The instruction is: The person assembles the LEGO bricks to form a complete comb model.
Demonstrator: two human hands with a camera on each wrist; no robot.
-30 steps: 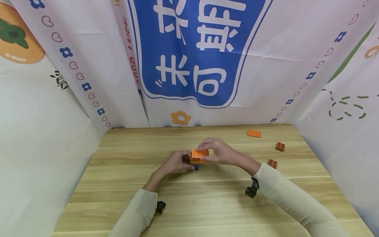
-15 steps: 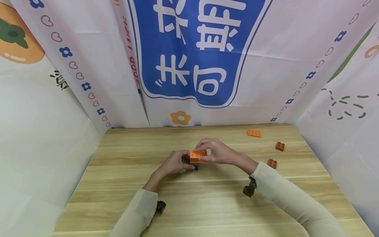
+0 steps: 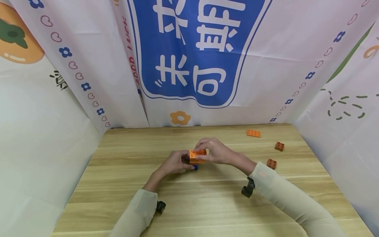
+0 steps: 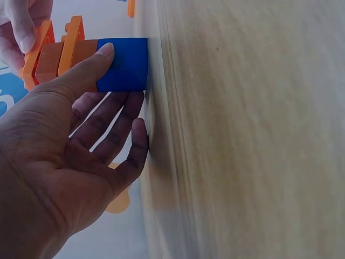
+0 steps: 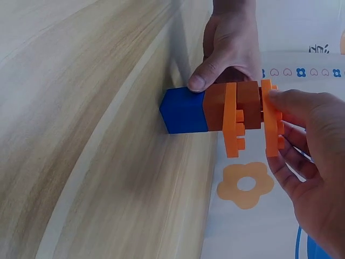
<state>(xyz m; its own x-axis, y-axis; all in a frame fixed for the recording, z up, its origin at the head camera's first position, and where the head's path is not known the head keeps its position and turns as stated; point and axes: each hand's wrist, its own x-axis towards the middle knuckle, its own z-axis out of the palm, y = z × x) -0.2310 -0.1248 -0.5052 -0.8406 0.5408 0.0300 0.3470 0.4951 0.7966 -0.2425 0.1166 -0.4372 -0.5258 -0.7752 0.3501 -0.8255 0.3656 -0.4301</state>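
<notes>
A stack of toy building bricks stands on the wooden table: a blue brick at the bottom, a brown brick, an orange plate, a second brown brick, and another orange plate on top. My left hand grips the base, thumb across the blue brick and fingers behind it. My right hand pinches the top orange plate between thumb and fingers. In the right wrist view a thin gap shows between that plate and the upper brown brick, and both plates overhang one side.
At the back right of the table lies a loose orange plate. Two brown bricks sit nearer, close to the right sleeve. A printed cloth hangs behind the table.
My right hand has shifted slightly left with the top orange plate, which now sits squarer over the stack. My left hand has stayed in place.
</notes>
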